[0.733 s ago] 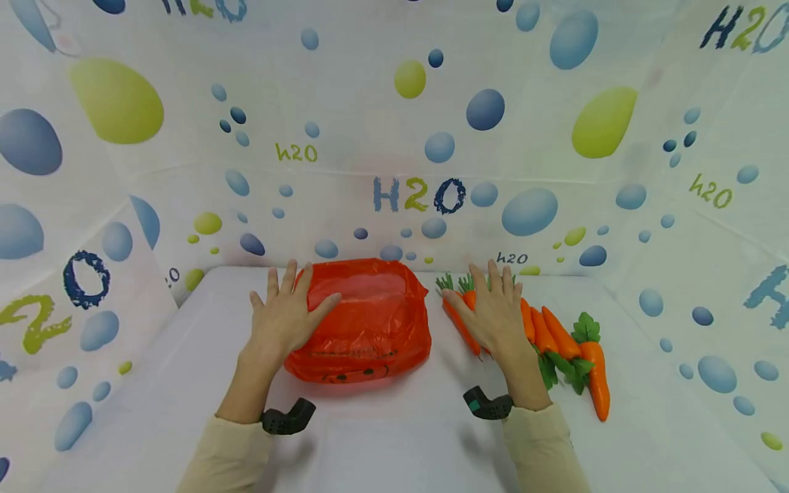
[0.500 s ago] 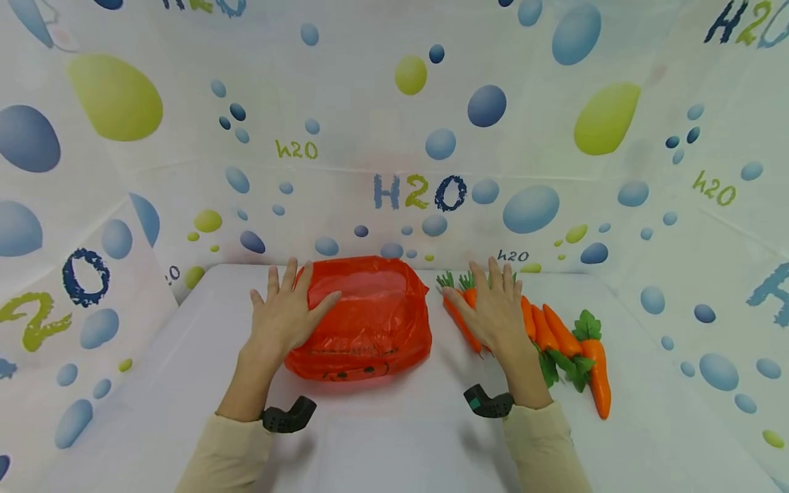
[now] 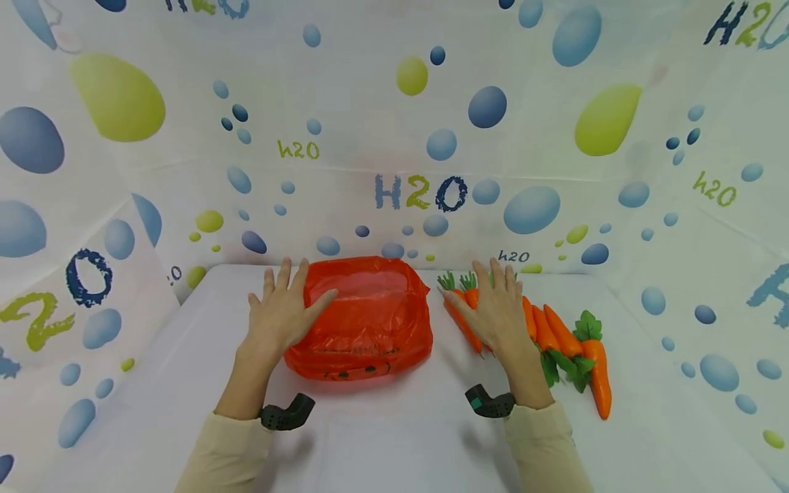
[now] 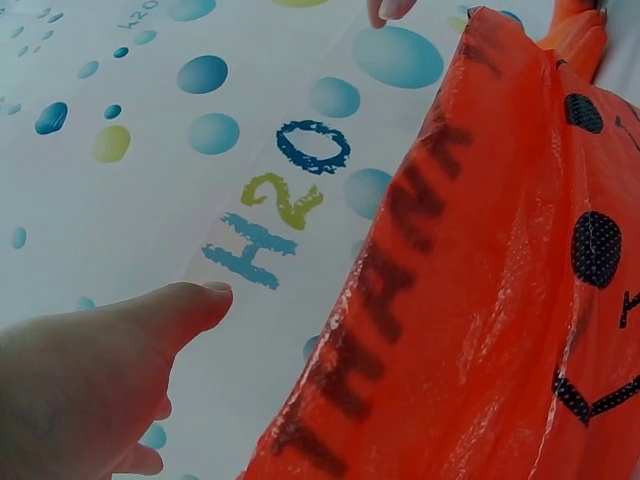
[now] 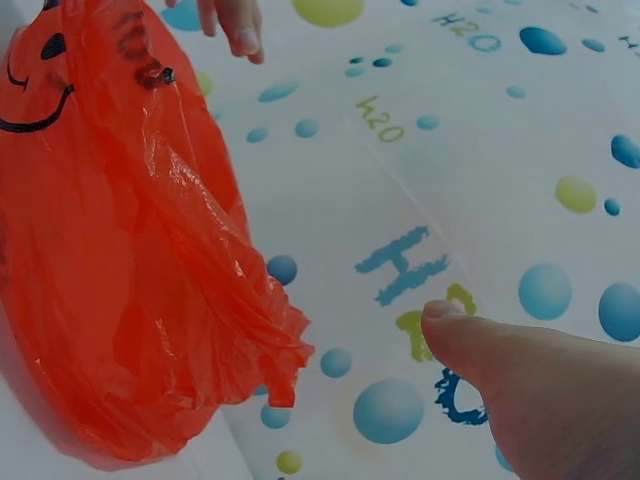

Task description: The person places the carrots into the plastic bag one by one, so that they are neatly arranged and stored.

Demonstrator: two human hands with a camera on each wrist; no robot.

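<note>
My left hand (image 3: 280, 315) is held with fingers spread above the left side of a red plastic bag (image 3: 370, 315), holding nothing. The bag looks puffed out and carries black printing, with letters and a smiling face in the left wrist view. Over the carrots (image 3: 461, 318) at the right hovers my right hand (image 3: 499, 311), its fingers straight and spread, and it hides part of them. Several orange carrots with green tops lie there, one carrot (image 3: 596, 380) nearest the front. In the wrist views each thumb (image 4: 190, 310) stands out apart from the bag.
A white table (image 3: 382, 445) bears the bag and carrots. Behind it and along both sides hangs a white sheet (image 3: 345, 75) printed with blue and green drops and lettering. Each wrist wears a black device (image 3: 286, 413).
My left hand has shifted slightly to the left over the bag. The right hand, the bag and the carrots stay about where they were.
</note>
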